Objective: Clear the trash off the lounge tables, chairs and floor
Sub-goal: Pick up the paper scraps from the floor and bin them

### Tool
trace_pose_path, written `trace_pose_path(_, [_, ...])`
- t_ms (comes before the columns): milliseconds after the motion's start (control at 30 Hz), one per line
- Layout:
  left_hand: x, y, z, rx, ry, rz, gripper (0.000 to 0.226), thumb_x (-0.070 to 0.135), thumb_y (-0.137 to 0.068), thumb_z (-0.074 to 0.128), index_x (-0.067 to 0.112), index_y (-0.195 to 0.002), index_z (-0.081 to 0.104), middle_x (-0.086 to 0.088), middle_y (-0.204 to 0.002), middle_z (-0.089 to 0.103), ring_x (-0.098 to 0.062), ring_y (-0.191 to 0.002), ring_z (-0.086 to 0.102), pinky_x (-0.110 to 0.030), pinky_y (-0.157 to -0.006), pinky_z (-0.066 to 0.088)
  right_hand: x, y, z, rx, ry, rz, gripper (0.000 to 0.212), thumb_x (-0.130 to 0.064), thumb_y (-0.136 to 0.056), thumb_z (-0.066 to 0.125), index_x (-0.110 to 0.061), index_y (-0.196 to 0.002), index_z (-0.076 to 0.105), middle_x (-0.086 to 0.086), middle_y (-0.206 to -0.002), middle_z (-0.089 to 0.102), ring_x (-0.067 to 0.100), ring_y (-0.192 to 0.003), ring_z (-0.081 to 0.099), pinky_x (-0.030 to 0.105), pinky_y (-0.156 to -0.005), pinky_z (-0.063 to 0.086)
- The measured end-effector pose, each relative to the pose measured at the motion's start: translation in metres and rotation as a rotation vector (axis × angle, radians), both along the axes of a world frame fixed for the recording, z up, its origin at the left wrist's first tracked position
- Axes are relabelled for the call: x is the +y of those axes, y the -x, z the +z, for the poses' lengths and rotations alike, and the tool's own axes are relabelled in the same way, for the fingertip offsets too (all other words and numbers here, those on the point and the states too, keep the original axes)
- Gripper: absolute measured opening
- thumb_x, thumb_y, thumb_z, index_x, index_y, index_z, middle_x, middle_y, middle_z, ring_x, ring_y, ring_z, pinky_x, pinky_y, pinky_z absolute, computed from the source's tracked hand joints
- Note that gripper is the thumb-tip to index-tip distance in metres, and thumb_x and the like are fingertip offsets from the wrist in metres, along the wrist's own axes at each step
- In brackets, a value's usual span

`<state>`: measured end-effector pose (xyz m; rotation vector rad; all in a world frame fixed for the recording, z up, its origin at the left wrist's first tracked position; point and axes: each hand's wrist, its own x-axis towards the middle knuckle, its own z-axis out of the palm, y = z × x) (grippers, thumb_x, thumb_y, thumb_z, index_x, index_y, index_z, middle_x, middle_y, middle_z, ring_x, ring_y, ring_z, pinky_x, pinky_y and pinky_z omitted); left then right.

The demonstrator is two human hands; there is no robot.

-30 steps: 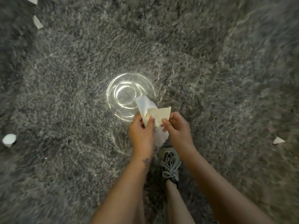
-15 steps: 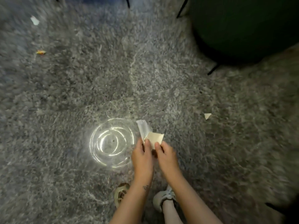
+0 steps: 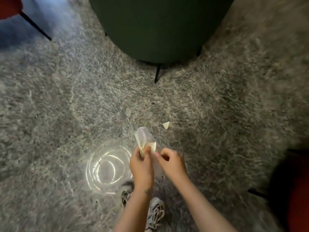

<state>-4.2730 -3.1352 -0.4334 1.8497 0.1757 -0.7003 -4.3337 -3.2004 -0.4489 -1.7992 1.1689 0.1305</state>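
Your left hand (image 3: pixel 142 166) is gripping the paper scraps (image 3: pixel 145 139); your right hand (image 3: pixel 172 164), just beside the scraps, is curling its fingers, hold indiscernible.

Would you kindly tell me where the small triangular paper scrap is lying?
Head view: the triangular scrap lies on the grey carpet just right of centre, beyond the papers in the left hand, short of the green chair.

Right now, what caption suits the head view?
Left hand grips paper scraps over shaggy carpet; right hand hovers beside; a loose scrap lies ahead.
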Motion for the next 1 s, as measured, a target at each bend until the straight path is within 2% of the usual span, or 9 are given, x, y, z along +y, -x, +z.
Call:
trace_pose_path(100, [-0.027,-0.012,-0.021,0.002,-0.056,-0.034,0.018,0.011,-0.091,0.055,0.019,-0.075,0.058,-0.003,-0.070,0.061,-0.016,-0.068,0.055,-0.033,-0.063,0.044,-0.044,0.004,-0.024,-0.045,0.004,-0.186,0.034,-0.024,-0.086,0.064,-0.022,-0.058,0.045,-0.009,-0.054,0.046,0.013,-0.058,0.046,0.032,-0.059,0.037])
trace_pose_path(200, [-0.048,-0.023,-0.043,0.012,-0.100,-0.055,0.017,0.014,-0.091,0.055,0.021,-0.076,0.059,-0.008,-0.075,0.064,-0.019,-0.072,0.057,-0.042,-0.069,0.048,-0.081,0.007,-0.055,0.025,-0.013,-0.273,0.015,-0.023,-0.085,0.065,-0.019,-0.073,0.056,-0.004,-0.069,0.058,0.013,-0.067,0.054,0.027,-0.062,0.039])
trace_pose_path(367, [-0.093,-0.053,-0.088,0.025,-0.102,-0.156,0.015,0.014,-0.091,0.055,0.024,-0.082,0.062,0.001,-0.076,0.066,-0.015,-0.074,0.061,-0.040,-0.071,0.050,-0.140,0.001,-0.124,0.141,-0.026,-0.337,0.005,-0.017,-0.084,0.064,-0.014,-0.085,0.061,0.007,-0.085,0.066,0.020,-0.079,0.059,0.026,-0.065,0.039])
trace_pose_path(467, [-0.109,-0.071,-0.131,-0.002,-0.170,-0.178,0.009,0.014,-0.091,0.055,0.019,-0.087,0.062,0.000,-0.078,0.065,-0.017,-0.076,0.061,-0.039,-0.072,0.049,-0.164,-0.013,-0.181,0.202,-0.036,-0.322,0.014,-0.015,-0.084,0.064,-0.008,-0.096,0.061,0.010,-0.095,0.066,0.023,-0.086,0.059,0.027,-0.070,0.040])
trace_pose_path(633, [-0.118,-0.081,-0.210,0.030,-0.171,-0.167,0.020,0.014,-0.092,0.055,0.030,-0.081,0.059,0.002,-0.080,0.065,-0.020,-0.081,0.063,-0.039,-0.075,0.052,-0.190,-0.028,-0.290,0.270,-0.069,-0.283,0.025,-0.018,-0.083,0.066,-0.012,-0.105,0.058,0.006,-0.106,0.064,0.024,-0.097,0.060,0.030,-0.079,0.046])
trace_pose_path(733, [-0.122,-0.087,-0.259,0.039,-0.169,-0.132,0.022,0.011,-0.091,0.056,0.028,-0.078,0.059,0.006,-0.075,0.063,-0.011,-0.072,0.060,-0.034,-0.070,0.051,-0.198,-0.039,-0.352,0.265,-0.097,-0.268,0.036,-0.017,-0.083,0.065,-0.012,-0.116,0.053,0.010,-0.119,0.059,0.028,-0.108,0.056,0.043,-0.093,0.046])
trace_pose_path(833, [-0.125,-0.092,-0.303,0.067,-0.170,-0.110,0.022,0.011,-0.091,0.055,0.030,-0.080,0.059,0.003,-0.079,0.065,-0.016,-0.077,0.062,-0.038,-0.075,0.052,-0.198,-0.049,-0.403,0.281,-0.032,-0.159,0.053,-0.019,-0.083,0.065,-0.012,-0.130,0.043,0.012,-0.130,0.052,0.029,-0.117,0.051,0.043,-0.098,0.044])
trace_pose_path(900, [-0.126,-0.093,-0.322,0.079,-0.162,-0.106,0.022,0.011,-0.092,0.055,0.029,-0.081,0.059,-0.002,-0.084,0.065,-0.022,-0.083,0.062,-0.045,-0.080,0.052,-0.194,-0.054,-0.425,0.315,0.032,-0.092,0.051,-0.019,-0.082,0.067,-0.012,-0.127,0.045,0.012,-0.131,0.050,0.030,-0.115,0.051,0.038,-0.095,0.045])
trace_pose_path(1000, [-0.127,-0.094,-0.333,0.082,-0.165,-0.098,0.022,0.009,-0.092,0.054,0.028,-0.079,0.058,-0.001,-0.081,0.063,-0.020,-0.081,0.060,-0.046,-0.080,0.051,-0.191,-0.059,-0.438,0.373,0.081,-0.058,0.030,-0.013,-0.084,0.064,-0.010,-0.111,0.052,0.013,-0.124,0.051,0.030,-0.107,0.051,0.036,-0.085,0.046])
